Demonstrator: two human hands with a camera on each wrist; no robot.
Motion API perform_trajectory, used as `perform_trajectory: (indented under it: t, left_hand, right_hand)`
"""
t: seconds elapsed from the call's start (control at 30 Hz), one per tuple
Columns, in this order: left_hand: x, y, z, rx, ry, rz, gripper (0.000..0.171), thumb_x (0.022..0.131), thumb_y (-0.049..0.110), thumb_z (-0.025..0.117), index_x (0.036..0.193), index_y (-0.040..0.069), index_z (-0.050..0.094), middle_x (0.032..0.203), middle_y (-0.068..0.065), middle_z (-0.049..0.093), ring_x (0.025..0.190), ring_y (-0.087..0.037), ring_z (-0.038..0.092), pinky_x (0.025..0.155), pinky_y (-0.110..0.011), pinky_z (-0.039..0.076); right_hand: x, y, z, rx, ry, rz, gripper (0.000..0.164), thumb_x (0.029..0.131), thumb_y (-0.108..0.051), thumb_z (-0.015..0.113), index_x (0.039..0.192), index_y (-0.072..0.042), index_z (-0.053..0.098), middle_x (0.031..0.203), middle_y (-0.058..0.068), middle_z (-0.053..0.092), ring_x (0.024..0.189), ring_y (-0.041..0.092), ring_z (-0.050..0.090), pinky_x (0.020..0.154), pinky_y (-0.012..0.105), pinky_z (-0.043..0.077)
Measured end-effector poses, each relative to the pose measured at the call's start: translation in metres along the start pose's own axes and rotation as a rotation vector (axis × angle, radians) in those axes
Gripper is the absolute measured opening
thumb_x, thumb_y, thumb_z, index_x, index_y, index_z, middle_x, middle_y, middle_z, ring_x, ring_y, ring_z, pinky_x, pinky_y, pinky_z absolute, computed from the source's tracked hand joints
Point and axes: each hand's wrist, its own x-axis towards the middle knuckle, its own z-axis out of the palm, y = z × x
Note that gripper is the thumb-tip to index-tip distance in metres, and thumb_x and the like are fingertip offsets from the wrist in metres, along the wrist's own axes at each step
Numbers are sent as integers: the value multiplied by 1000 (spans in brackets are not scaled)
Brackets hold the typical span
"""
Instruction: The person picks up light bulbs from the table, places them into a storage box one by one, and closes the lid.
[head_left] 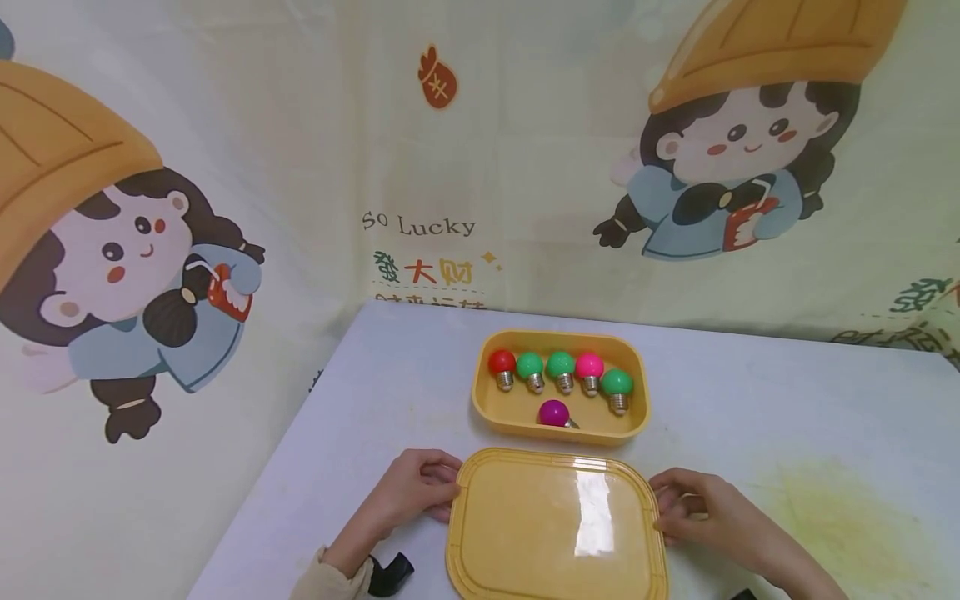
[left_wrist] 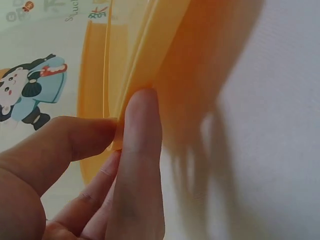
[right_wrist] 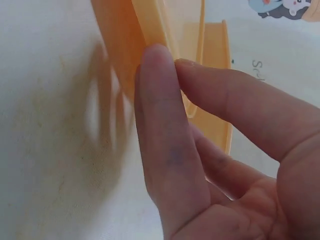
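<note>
Pale worktop stretching wide, bearing a faint yellow-green stain toward the right. Carrying a yellow box near the middle, sitting open directly on the surface, just behind a matching yellow lid. Lid lying at the near edge, casting a shadow on the worktop in both wrist views. Backing onto a cartoon-printed cloth.

Pale table with a yellowish smudge on the right, backed by a cream cartoon cloth showing girls in big hats and "So Lucky" text, soft even light.
</note>
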Motion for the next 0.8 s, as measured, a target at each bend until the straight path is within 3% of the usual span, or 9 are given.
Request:
perform_trajectory:
  t: [0.33,0.8]
  left_hand:
    - [-10,17,-6,-27,-4,31,36,88,8,73,121,-4,64,95,-14,74,73,-21,72,67,-39,64]
    - [-22,46,-12,13,16,101,39,89,9,73,124,-3,61,95,-13,73,80,-22,71,67,-39,64]
  right_hand:
    - [0,-1,-4,-120,85,-170,33,89,1,70,118,9,58,94,1,66,78,6,66,64,24,59]
    - [-2,-24,-9,-155,175,-132,35,88,-9,75,118,0,61,96,-1,68,80,8,67,64,26,60]
